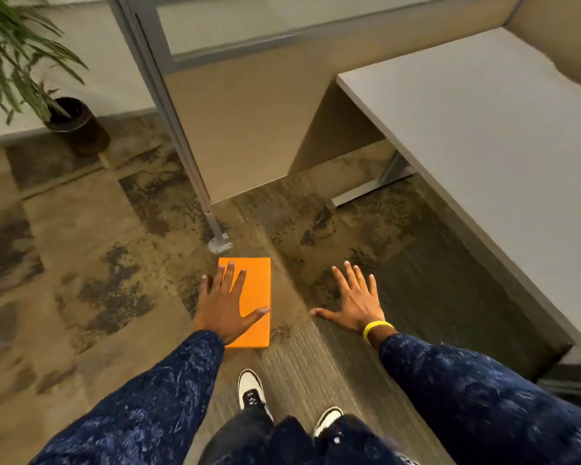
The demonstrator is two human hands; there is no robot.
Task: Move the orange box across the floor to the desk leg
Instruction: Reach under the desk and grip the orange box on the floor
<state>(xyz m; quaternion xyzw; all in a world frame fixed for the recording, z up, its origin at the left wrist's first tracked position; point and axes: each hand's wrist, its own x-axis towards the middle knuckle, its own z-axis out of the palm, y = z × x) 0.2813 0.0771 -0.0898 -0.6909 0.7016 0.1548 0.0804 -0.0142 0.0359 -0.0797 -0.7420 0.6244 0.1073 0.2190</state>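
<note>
A flat orange box [254, 290] lies on the carpet in the middle of the view, its long side pointing away from me. My left hand [225, 303] is spread over its left half with the fingers apart, above or on the lid; I cannot tell whether it touches. My right hand [356, 300], with a yellow wristband, hovers spread above bare carpet to the right of the box. A grey metal post with a round foot plate [219, 245] stands just beyond the box's far end. The desk's grey leg [391, 171] and its floor bar show under the desk, farther right.
A grey desk top [483, 146] fills the right side. A beige partition panel [249, 129] rises behind the post. A potted plant [71, 119] stands far left. My two shoes [252, 391] are on the carpet below the box.
</note>
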